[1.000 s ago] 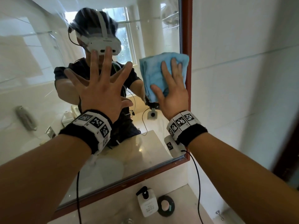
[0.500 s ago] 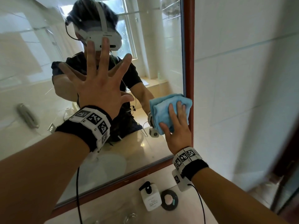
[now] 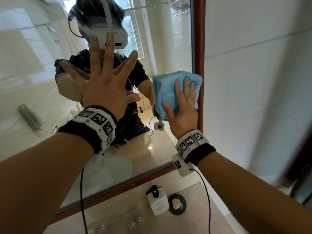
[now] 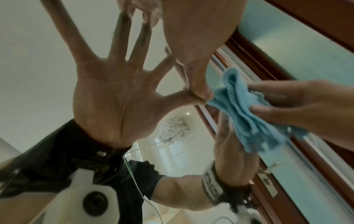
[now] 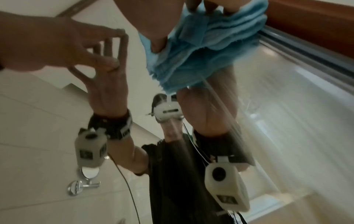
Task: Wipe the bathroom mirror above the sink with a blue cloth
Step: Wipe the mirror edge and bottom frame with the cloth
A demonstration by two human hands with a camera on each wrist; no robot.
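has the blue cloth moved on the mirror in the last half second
Yes. The blue cloth, pressed by the right hand, has slid up along the mirror's red-brown frame, now sitting farther above the frame's bottom corner.

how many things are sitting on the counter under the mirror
2 clear: a white pump bottle and, touching its right side, a round black dish. Blurred shapes nearer the front edge may be more.
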